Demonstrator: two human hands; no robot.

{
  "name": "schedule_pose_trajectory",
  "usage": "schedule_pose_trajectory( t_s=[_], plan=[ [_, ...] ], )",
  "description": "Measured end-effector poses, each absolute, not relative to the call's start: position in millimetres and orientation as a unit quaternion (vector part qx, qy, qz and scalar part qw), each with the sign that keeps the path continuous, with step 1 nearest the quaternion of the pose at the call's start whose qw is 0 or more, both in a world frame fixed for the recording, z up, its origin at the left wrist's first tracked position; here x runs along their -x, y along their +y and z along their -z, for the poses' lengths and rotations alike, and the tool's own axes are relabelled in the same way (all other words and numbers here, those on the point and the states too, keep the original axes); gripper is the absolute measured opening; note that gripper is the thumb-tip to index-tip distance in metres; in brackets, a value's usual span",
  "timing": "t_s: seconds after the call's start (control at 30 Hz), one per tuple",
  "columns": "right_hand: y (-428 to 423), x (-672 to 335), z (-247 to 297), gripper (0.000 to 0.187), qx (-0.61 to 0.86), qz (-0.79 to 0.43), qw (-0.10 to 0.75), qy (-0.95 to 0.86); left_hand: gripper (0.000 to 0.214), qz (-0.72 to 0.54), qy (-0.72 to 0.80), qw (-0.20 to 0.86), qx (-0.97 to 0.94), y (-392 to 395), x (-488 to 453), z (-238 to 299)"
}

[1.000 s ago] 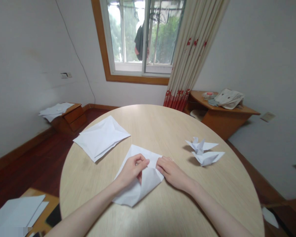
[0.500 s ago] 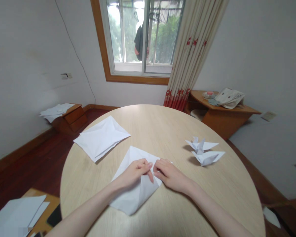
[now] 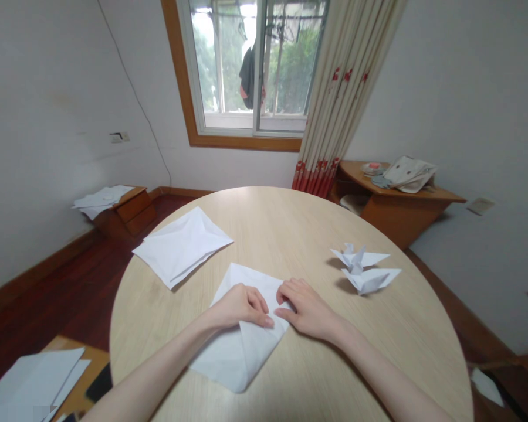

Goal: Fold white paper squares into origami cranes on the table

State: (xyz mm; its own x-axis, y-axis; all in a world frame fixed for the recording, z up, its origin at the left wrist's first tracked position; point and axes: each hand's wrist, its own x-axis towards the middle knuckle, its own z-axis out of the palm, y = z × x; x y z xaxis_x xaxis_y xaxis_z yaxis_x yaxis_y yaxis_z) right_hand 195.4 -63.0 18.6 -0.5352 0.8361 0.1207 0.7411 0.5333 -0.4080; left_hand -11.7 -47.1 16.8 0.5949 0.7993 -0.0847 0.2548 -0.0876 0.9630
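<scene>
Since the earlier frame, the person's left hand (image 3: pixel 242 306) has been lowered from a curled pose to lie flatter on a folded sheet of white paper (image 3: pixel 242 357), and the sheet's near point has been shifted slightly toward the person. The right hand (image 3: pixel 305 309) is laid over the sheet's right edge, with its fingers angled toward the left hand. The hands are apart, although their fingertips lie just beside each other. Neither hand is clamped on the paper; it is pressed from above by both.

The sheet is lying flat on a round table with a pale wood-grain top (image 3: pixel 290 234), near the table's edge on the person's side, with one point directed away and a folded flap directed toward the person. To the left, a larger square of creased white paper (image 3: pixel 182 246) is placed on the table, apart from the hands. To the right, two small white paper origami birds (image 3: pixel 363 269) are set close together.

Loose white paper sheets (image 3: pixel 30 381) are stacked on a wooden surface at the lower left, beside a flat black rectangular object (image 3: pixel 99 382). A low wooden cabinet (image 3: pixel 132 214) with white papers on top stands against the far wall. A cloth bag (image 3: pixel 409 174) is placed on an orange-brown wooden corner desk (image 3: pixel 405 208).
</scene>
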Motion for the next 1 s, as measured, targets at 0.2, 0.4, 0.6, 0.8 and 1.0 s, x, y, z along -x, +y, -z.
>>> schedule_pose_trajectory(
  t_s=[0.2, 0.4, 0.6, 0.8, 1.0],
  plan=[
    [-59.4, -200.1, -18.7, 0.015, 0.461, -0.134, 0.144, -0.866, 0.024, -0.214, 0.353, 0.556, -0.721, -47.7, 13.2, -16.0],
    [-58.8, -200.8, -18.6, 0.013, 0.457, -0.156, 0.138, -0.865, 0.018, -0.218, 0.337, 0.480, -0.780, -49.8, 12.9, -12.2],
    [-59.1, -201.1, -18.0, 0.014, 0.460, -0.172, 0.141, -0.860, 0.020, -0.143, 0.350, 0.394, -0.838, -51.9, 14.7, -17.6],
    [-57.8, -200.6, -17.2, 0.015, 0.458, -0.186, 0.148, -0.857, 0.022, -0.117, 0.341, 0.260, -0.896, -55.8, 15.6, -22.9],
    [-56.2, -201.4, -14.8, 0.013, 0.451, -0.196, 0.156, -0.857, 0.022, -0.148, 0.311, 0.202, -0.917, -56.4, 17.8, -20.6]
  ],
)
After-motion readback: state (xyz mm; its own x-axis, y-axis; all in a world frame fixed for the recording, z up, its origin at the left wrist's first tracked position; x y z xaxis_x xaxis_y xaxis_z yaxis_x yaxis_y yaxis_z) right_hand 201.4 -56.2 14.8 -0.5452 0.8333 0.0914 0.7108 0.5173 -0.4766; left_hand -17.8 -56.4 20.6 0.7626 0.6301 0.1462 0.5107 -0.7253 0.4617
